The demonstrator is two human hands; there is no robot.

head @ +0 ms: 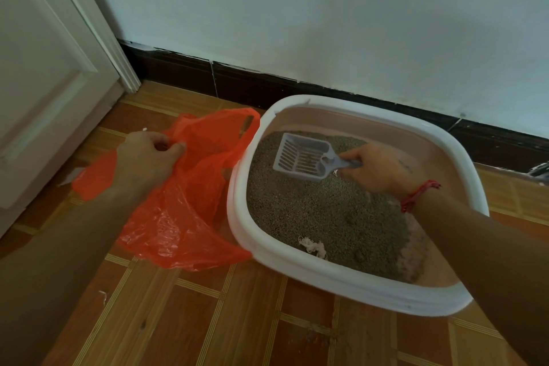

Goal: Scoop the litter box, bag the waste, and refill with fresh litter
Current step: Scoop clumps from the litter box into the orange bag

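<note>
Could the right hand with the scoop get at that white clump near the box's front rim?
Probably yes. The right hand grips the scoop inside the open litter box, and the white clump lies bare on the litter, nothing between them.

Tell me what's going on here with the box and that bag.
A person is cleaning a litter box on the floor. The right hand grips the handle of a grey slotted scoop, held over the litter; the scoop looks empty. The left hand holds an orange plastic bag by its top edge, just beside the box. A white scrap lies on the litter near the front rim.
</note>
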